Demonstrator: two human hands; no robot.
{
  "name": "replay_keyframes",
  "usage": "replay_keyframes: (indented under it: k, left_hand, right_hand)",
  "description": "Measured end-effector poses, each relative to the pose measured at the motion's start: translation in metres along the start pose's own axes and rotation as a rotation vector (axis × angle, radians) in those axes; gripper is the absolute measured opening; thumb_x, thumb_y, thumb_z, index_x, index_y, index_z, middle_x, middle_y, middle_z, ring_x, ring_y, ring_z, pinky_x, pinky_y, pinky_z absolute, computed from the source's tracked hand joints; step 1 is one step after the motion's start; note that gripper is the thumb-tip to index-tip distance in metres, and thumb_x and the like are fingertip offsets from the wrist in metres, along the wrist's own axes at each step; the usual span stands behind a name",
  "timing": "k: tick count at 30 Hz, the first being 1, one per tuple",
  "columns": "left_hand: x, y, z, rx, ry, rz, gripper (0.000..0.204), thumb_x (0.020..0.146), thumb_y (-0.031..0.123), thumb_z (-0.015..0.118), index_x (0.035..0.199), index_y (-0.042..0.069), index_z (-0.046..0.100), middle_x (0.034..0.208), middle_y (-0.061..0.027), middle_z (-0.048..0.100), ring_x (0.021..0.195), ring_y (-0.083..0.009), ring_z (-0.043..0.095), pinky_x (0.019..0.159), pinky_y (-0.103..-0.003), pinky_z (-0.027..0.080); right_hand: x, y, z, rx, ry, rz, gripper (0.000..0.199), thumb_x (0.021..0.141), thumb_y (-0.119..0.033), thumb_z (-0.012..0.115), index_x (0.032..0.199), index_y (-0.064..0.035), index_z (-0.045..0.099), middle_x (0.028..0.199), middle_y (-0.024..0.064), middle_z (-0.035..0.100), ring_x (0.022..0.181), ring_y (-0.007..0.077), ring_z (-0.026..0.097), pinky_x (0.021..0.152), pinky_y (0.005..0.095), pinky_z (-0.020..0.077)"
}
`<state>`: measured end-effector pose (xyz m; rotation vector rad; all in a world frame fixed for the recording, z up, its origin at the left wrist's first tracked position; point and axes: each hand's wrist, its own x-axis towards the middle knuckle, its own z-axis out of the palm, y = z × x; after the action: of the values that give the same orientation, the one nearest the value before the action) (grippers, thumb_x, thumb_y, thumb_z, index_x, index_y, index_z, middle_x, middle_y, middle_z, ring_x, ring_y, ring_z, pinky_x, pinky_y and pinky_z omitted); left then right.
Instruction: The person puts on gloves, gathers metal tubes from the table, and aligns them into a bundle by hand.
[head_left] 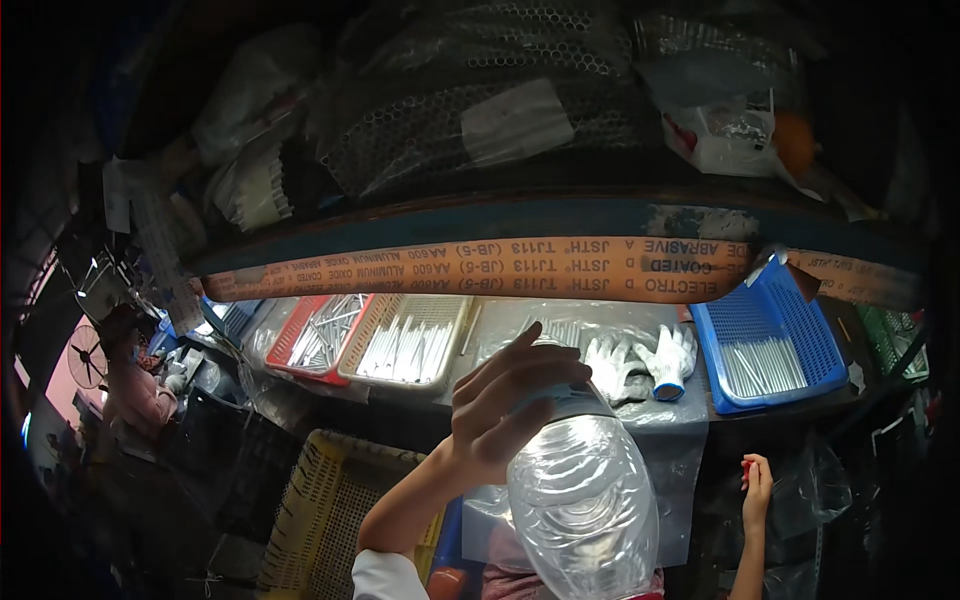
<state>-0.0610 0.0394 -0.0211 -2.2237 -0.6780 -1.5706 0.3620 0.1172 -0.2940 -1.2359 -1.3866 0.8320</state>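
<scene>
Head view: the left hand [510, 405] is clamped on a clear plastic bottle [585, 505], its fingers wrapped over the far part near a bluish band. The bottle occupies the lower centre, close to the camera, raised in front of the bench and running down to the lower edge; its ribbed body catches the light. The right hand [757, 488] is well apart from the left, at the lower right, its fingers closed on a small red item [746, 468], too small to identify. On the bench behind, a red basket [305, 370] and a beige basket [395, 382] stand side by side, each containing slender rods. Two white work gloves [668, 358] lie on clear plastic sheeting [672, 440], just beyond the bottle. A blue basket [760, 312], right of the gloves, contains further rods lying roughly parallel. An orange printed strip [480, 275] runs along the shelf edge above. A yellow crate [290, 520] sits low at left. Farther left, a co-worker [140, 390] is positioned near a round fan [87, 357].
</scene>
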Motion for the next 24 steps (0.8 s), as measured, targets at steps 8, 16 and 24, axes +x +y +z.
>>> replay_keyframes:
  k: [8,16,24]
  left_hand:
    - [0.04,-0.016,-0.014,0.057,0.071,0.204,0.015,0.077,0.0,0.062,0.086,0.003,0.05,0.101,-0.0226,0.068,0.095,-0.0399,0.067,0.098,-0.06,0.046]
    - [0.07,-0.019,-0.025,0.032,-0.014,0.26,0.016,0.072,-0.001,0.061,0.085,0.002,0.053,0.105,-0.0202,0.068,0.102,-0.0401,0.064,0.101,-0.059,0.043]
    - [0.082,-0.016,-0.022,0.053,0.048,0.35,0.017,0.07,-0.001,0.062,0.084,0.003,0.053,0.105,-0.0193,0.068,0.104,-0.0394,0.064,0.103,-0.061,0.041]
  right_hand:
    - [0.0,0.034,-0.001,0.054,0.006,0.048,0.022,0.102,-0.017,0.044,0.104,-0.0061,0.063,0.086,-0.0017,0.059,0.065,0.0022,0.046,0.053,0.0172,0.0354]
    - [0.002,0.056,-0.002,0.023,0.011,0.065,0.024,0.102,-0.022,0.045,0.101,-0.0054,0.063,0.082,-0.0003,0.059,0.061,0.0025,0.046,0.049,0.0177,0.0366]
    - [0.001,0.054,0.002,0.053,0.005,0.079,0.022,0.1,-0.015,0.045,0.099,-0.0039,0.063,0.081,0.0012,0.061,0.06,0.0036,0.048,0.049,0.0185,0.0372]
